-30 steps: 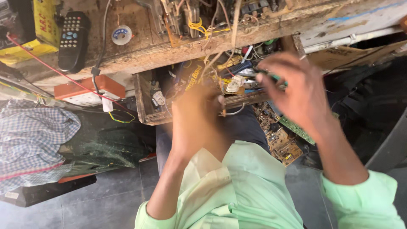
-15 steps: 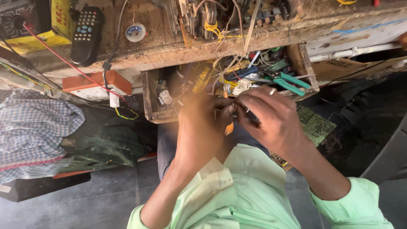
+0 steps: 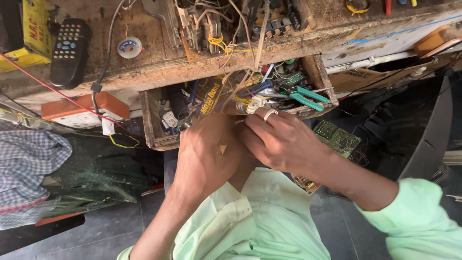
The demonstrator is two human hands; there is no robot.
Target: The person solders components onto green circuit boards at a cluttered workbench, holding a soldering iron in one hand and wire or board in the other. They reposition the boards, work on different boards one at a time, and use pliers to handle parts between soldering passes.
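1. Both hands meet just below the open wooden drawer [image 3: 154,137] under the table's front edge.
2. The left hand [image 3: 207,154] has its fingers curled; what they grip is hidden.
3. The right hand [image 3: 281,139], wearing one silver ring [image 3: 270,114], pinches a small white wire connector [image 3: 254,104] at the drawer's front edge.
4. One green-handled pliers [image 3: 308,98] lies in the drawer.
5. One black remote control [image 3: 70,50] rests near the table's left edge.

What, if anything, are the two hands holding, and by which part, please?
It cannot be told for sure: the left hand and right hand pinch together at something hidden between them, beside the open drawer.
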